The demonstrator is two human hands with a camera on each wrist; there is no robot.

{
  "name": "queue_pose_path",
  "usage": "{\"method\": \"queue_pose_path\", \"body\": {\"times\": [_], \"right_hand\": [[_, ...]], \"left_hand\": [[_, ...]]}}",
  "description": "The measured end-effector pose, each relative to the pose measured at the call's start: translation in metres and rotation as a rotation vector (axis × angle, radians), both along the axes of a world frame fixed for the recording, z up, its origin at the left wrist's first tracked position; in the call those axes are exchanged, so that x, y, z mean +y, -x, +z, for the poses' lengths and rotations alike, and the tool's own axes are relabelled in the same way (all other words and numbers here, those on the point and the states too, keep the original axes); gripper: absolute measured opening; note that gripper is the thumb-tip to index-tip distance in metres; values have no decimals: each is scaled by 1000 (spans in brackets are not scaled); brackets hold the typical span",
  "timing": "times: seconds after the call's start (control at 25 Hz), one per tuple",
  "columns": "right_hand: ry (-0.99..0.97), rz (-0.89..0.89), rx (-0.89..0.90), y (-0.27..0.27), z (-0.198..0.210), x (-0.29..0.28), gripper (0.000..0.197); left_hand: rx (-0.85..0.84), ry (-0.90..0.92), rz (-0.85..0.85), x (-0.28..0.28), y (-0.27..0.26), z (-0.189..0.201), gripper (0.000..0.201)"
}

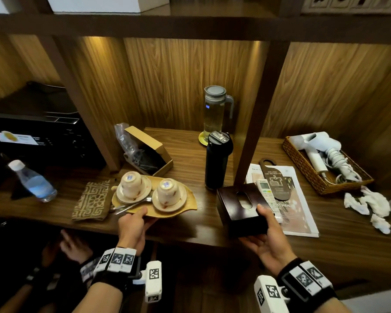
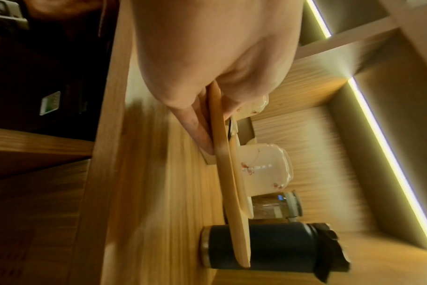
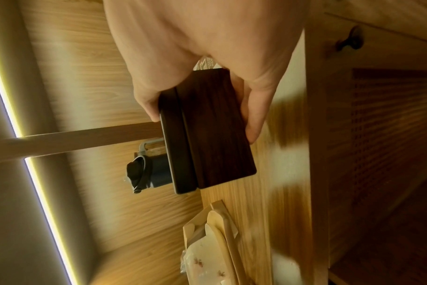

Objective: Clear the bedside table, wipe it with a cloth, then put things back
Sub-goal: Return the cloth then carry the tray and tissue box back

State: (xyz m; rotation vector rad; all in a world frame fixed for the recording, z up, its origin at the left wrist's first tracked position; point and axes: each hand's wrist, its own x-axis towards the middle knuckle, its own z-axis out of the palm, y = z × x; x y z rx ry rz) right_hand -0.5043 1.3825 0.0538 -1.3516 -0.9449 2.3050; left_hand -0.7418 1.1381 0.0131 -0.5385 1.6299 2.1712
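My left hand [image 1: 140, 216] pinches the near edge of a leaf-shaped wooden tray [image 1: 185, 206], thumb on top and fingers beneath. Two upturned floral cups [image 1: 131, 185] [image 1: 168, 192] stand on saucers on it, with spoons beside them. In the left wrist view the tray [image 2: 228, 183] shows edge-on, with a finger [image 2: 197, 131] under it. My right hand [image 1: 263, 219] grips a dark wooden tissue box [image 1: 237, 208] at its near end, held at the table's front edge. In the right wrist view the thumb and fingers clamp the tissue box [image 3: 215, 131] from both sides.
A black flask [image 1: 217, 161] and a glass jug [image 1: 215, 111] stand behind. At left are a cardboard box [image 1: 149, 150], a patterned cloth [image 1: 92, 201] and a water bottle [image 1: 34, 184]. At right lie a remote [image 1: 266, 193], menu papers [image 1: 298, 213], a wicker basket [image 1: 303, 168] and crumpled tissues [image 1: 370, 206].
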Motion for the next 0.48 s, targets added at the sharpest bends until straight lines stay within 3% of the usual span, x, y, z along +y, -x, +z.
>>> {"method": "queue_pose_path", "body": {"times": [0.36, 0.48], "right_hand": [[-52, 163, 142, 27, 36, 20, 56], [-65, 253, 160, 33, 54, 33, 46]], "left_hand": [[130, -80, 233, -7, -46, 74, 16], [175, -91, 352, -17, -66, 90, 21]]}}
